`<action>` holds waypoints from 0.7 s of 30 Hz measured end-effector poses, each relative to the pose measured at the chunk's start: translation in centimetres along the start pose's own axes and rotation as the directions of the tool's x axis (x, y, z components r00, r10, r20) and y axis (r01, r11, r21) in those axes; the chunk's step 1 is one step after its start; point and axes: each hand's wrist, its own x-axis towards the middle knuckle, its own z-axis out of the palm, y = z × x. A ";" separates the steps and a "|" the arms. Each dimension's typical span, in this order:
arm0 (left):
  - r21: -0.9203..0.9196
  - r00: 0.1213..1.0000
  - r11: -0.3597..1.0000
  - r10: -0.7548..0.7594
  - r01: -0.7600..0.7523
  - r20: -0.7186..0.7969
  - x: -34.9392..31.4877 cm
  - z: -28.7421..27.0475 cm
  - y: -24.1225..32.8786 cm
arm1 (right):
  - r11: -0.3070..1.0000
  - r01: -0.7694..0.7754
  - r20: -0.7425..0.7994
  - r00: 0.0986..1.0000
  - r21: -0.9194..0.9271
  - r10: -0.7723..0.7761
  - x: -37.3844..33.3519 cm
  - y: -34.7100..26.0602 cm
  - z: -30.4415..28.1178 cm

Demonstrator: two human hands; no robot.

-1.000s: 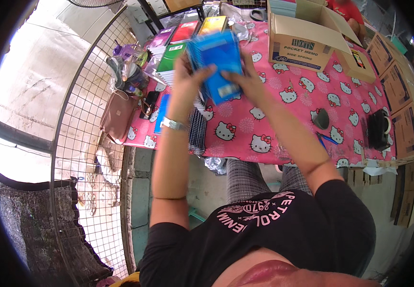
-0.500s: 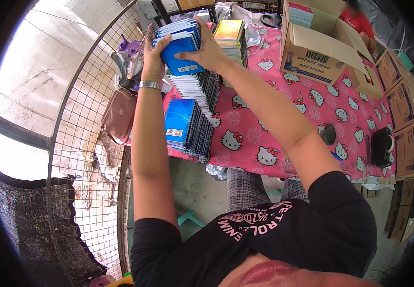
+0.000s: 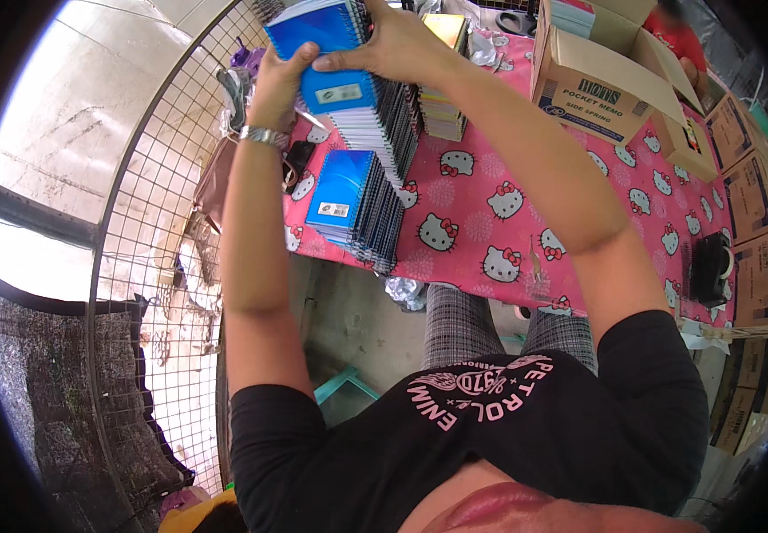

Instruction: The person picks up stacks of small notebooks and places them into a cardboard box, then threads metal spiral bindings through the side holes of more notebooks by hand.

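Observation:
At the far left of the table, a batch of blue spiral notebooks (image 3: pixel 313 32) is gripped between my two hands. My left hand (image 3: pixel 279 82) holds its left side, thumb near the front edge. My right hand (image 3: pixel 406 44) wraps the right side, thumb stretched along the near edge; some of its fingers are hidden. Directly under the batch stands a tall stack of spiral notebooks (image 3: pixel 362 129) with a blue cover and white label on top. Nearer to me is a shorter stack of blue spiral notebooks (image 3: pixel 344 191), untouched.
A yellow-topped notebook stack (image 3: pixel 444 107) stands right of the tall one. An open cardboard box (image 3: pixel 593 93) sits at the far right, near a person in red (image 3: pixel 672 40). A black tape dispenser (image 3: pixel 711 271) is by the right edge. Wire mesh (image 3: pixel 158 204) borders the left.
My hands and the held batch have shifted farther away and slightly left. More of the labelled blue cover beneath the batch now shows. The view has shifted a little.

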 end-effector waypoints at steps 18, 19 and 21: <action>0.651 0.770 0.497 -0.598 0.575 -0.223 -9.3 -3.7 -3.6 | 0.475 -0.728 0.532 0.685 0.494 0.498 -9.9 -4.3 4.5; 0.611 0.761 0.526 -0.615 0.591 -0.206 -9.2 -2.9 -3.5 | 0.551 -0.669 0.468 0.743 0.499 0.478 -10.4 -4.8 1.6; 0.617 0.765 0.534 -0.618 0.578 -0.181 -9.1 -3.2 -3.7 | 0.641 -0.577 0.336 0.816 0.506 0.470 -11.2 -5.2 -2.9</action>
